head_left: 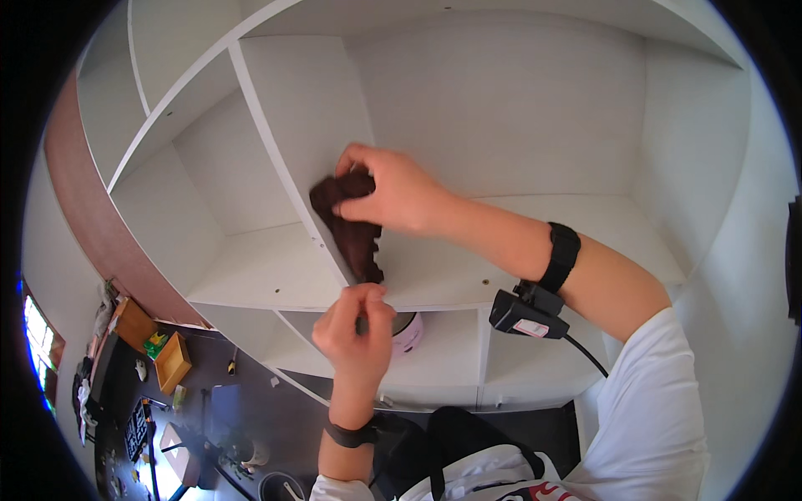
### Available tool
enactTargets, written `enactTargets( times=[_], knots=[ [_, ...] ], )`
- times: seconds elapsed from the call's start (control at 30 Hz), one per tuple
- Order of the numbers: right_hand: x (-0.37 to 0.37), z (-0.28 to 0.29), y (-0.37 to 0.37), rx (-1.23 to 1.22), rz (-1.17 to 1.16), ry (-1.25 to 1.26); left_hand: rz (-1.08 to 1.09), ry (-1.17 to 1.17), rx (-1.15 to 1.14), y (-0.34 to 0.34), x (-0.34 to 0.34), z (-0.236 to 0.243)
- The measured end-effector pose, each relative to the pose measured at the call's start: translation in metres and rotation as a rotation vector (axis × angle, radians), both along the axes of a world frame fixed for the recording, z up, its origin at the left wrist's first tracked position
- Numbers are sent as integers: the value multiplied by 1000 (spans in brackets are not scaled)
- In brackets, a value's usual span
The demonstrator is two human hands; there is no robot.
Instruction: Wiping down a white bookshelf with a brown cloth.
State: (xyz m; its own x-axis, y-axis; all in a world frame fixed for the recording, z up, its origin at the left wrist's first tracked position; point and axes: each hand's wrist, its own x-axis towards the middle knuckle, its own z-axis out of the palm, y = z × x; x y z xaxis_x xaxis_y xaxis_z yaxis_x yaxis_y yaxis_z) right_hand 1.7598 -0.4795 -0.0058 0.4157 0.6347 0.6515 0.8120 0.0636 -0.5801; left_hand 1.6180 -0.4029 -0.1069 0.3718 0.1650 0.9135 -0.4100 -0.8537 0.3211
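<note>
My right hand reaches across from the right, its thumb and fingers closed on the upper part of a dark brown object. That object is long, narrows downward and has a jagged right edge; its exact kind is unclear. It stands roughly upright beside the white vertical divider, above the shelf's front edge. Right below its lower end, my left hand is curled into a fist with the thumb on top. Something small and dark shows in the fist, mostly hidden by the fingers.
White shelving surrounds my hands, with side walls and ledges. A pale pink round container sits in the lower compartment behind my left hand. At lower left on the dark floor are a wooden drawer and a white box.
</note>
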Motion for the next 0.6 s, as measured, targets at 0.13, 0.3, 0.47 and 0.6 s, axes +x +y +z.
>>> enactTargets(
  times=[0.13,0.3,0.47,0.6],
  knots=[
    [0,-31,0,-68,1,-36,0,33,-201,0,6,-3],
    [-1,-45,0,-227,70,-17,83,-98,-222,0,16,-10],
    [3,-43,13,-304,66,-23,182,-152,-119,19,23,-12],
    [34,-51,27,-449,-97,-200,303,-266,-190,20,30,-1]
  ],
)
